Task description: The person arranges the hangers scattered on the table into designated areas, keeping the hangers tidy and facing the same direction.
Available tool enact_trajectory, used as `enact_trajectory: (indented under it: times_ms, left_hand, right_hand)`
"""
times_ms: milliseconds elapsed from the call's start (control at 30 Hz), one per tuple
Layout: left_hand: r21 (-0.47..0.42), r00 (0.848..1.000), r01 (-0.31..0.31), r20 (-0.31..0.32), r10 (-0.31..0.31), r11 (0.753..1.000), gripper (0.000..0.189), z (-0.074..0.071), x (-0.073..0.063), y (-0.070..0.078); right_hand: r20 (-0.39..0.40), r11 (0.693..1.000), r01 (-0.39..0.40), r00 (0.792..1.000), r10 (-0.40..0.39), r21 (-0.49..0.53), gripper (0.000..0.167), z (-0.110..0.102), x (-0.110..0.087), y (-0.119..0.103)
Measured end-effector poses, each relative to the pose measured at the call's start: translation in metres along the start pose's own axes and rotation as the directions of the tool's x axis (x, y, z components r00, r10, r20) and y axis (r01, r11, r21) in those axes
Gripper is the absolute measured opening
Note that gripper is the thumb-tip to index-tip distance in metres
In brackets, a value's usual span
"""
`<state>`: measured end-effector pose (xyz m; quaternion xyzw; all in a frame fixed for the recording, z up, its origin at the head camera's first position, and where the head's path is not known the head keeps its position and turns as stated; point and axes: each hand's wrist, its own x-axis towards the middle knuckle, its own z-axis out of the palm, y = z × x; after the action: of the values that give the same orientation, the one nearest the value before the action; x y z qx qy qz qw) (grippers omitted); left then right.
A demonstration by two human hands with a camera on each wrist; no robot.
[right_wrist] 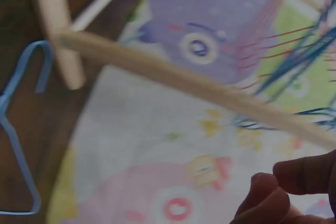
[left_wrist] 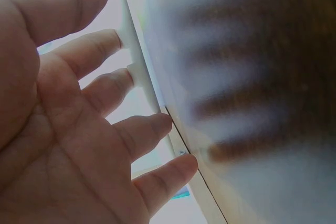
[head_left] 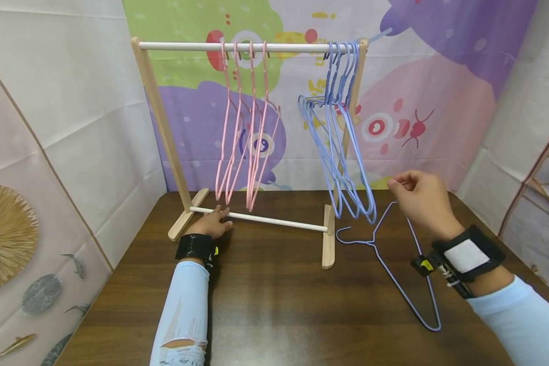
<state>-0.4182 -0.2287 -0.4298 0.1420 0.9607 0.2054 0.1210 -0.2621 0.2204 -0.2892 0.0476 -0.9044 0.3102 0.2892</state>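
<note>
My left hand (head_left: 209, 223) is at the left end of the rack's white lower rail (head_left: 274, 220), its fingers spread and fairly straight. In the left wrist view its palm holds nothing. My right hand (head_left: 418, 201) is raised at the right, fingers curled and thumb close to the fingertips, with nothing visible between them. Below it a blue hanger (head_left: 400, 290) lies on the table, hook to the left; the hand hides part of it. Several blue hangers (head_left: 336, 152) hang bunched at the right end of the upper rail (head_left: 183, 46). Several pink hangers (head_left: 251, 137) hang nearer its middle.
The rack has wooden side posts (head_left: 161, 122) and flat wooden feet (head_left: 328, 254), standing on a dark brown table (head_left: 274, 300). A cartoon-printed cloth (head_left: 196, 101) hangs behind it. Pale printed panels (head_left: 73, 101) enclose the sides.
</note>
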Motion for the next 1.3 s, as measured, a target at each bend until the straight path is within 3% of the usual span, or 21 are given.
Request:
enact_trajectory:
  times_ms: [167, 367, 467, 567, 700, 833, 1167, 1300]
  left_hand:
    - [-0.013, 1.000, 0.013, 0.008, -0.013, 1.000, 0.061, 0.000, 0.000, 0.000]
    - [-0.015, 1.000, 0.006, 0.005, -0.006, 1.000, 0.061, 0.000, -0.002, 0.000]
    - [-0.013, 1.000, 0.001, 0.004, -0.001, 1.000, 0.061, 0.000, -0.003, 0.000]
    - [-0.014, 1.000, 0.001, 0.002, -0.001, 1.000, 0.061, 0.000, -0.002, 0.000]
    - [-0.014, 1.000, 0.004, 0.001, -0.004, 1.000, 0.061, 0.000, -0.002, 0.000]
    - [-0.014, 1.000, 0.012, 0.001, -0.012, 1.000, 0.061, -0.001, -0.002, 0.001]
    - [-0.008, 1.000, 0.005, -0.001, -0.005, 1.000, 0.061, -0.001, -0.003, 0.001]
    - [-0.014, 1.000, -0.008, -0.005, 0.007, 1.000, 0.061, -0.001, -0.003, 0.001]
  right_hand:
    - [0.044, 0.996, -0.062, 0.997, 0.065, -0.068, 0.025, 0.011, -0.010, 0.026]
    - [0.087, 0.991, -0.109, 0.989, 0.116, -0.080, 0.026, 0.023, -0.020, 0.039]
    - [0.143, 0.984, -0.150, 0.976, 0.164, -0.099, 0.028, 0.030, -0.027, 0.045]
    - [0.245, 0.969, -0.185, 0.944, 0.222, -0.164, 0.029, 0.039, -0.033, 0.054]
    - [0.387, 0.939, -0.192, 0.873, 0.296, -0.286, 0.029, 0.051, -0.041, 0.064]
    - [0.458, 0.918, -0.185, 0.821, 0.341, -0.351, 0.031, 0.059, -0.046, 0.070]
    - [0.502, 0.895, -0.167, 0.778, 0.377, -0.413, 0.031, 0.082, -0.049, 0.081]
    - [0.509, 0.879, -0.145, 0.767, 0.390, -0.455, 0.023, 0.091, -0.052, 0.087]
